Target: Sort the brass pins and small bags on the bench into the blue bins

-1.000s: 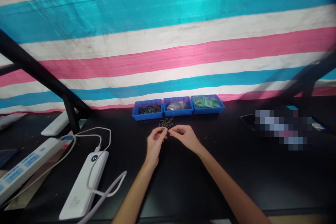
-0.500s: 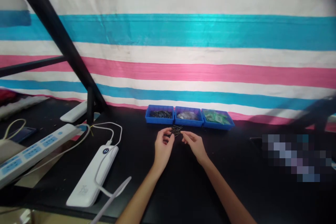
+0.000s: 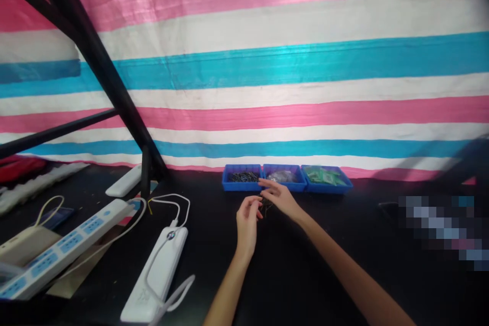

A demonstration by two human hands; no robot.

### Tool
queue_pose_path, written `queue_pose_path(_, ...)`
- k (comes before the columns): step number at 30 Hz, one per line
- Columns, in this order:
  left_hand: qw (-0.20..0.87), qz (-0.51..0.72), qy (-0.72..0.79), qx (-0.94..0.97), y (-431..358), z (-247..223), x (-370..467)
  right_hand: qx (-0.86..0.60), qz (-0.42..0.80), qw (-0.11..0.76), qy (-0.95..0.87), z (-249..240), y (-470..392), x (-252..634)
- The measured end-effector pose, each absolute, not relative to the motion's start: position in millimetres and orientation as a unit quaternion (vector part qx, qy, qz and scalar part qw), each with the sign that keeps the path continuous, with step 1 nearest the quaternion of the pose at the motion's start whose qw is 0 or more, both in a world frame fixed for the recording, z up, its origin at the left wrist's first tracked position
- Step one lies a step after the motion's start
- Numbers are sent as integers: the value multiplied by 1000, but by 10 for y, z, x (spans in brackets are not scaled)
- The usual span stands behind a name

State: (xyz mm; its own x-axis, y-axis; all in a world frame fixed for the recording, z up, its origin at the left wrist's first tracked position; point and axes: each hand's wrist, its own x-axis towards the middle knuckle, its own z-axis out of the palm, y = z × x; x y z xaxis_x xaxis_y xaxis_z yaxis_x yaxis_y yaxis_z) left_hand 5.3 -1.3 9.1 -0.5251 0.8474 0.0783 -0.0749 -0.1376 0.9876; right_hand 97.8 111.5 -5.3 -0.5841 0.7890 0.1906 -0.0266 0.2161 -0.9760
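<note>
While the left hand (image 3: 249, 218) and right hand (image 3: 279, 197) meet near frame centre, fingers curled, their grasp is unclear.

Striped sheeting (image 3: 244, 66) in pink, white and blue, locally shiny, backs a black table (image 3: 313, 265) beside dark diagonal bars (image 3: 103, 71).

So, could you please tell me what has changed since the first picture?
The right hand has moved forward over the small metal pieces, its fingertips now by the blue trays; the left hand has come forward a little, beside the pieces. Whether anything was gripped or released is too small to tell. The trays and white power bank stayed put.
</note>
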Motion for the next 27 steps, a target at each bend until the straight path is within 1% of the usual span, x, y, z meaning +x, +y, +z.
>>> queue_pose_path(2, 348, 674, 549, 350, -26, 101, 40, -302, 523, 349, -717, -138, 1084, 1112)
queue_pose_path(6, 367, 672, 533, 360, -54, 127, 72, -341, 390, 357, -777, -322, 1012, 1456)
queue_pose_path(11, 378, 625, 553, 401, -62, 133, 198, -367, 329, 343, -800, -424, 1018, 1664)
queue_pose_path(15, 337, 580, 591, 449, -25, 50, 245, -386, 292, 303, -821, -392, 994, 1665)
queue_pose_path(19, 267, 474, 675, 499, 17, -69, 174, -397, 274, 275, -832, -332, 927, 1676)
queue_pose_path(21, 203, 429, 715, 514, 30, -109, 123, -400, 267, 272, -833, -319, 895, 1692)
queue_pose_path(23, 144, 423, 727, 521, 35, -126, 86, -402, 272, 276, -829, -321, 870, 1708)
queue_pose_path(24, 127, 426, 724, 527, 34, -126, 76, -406, 281, 281, -823, -328, 859, 1713)
queue_pose_path(27, 126, 411, 700, 569, 6, -86, 67, -421, 323, 300, -792, -361, 841, 1704)
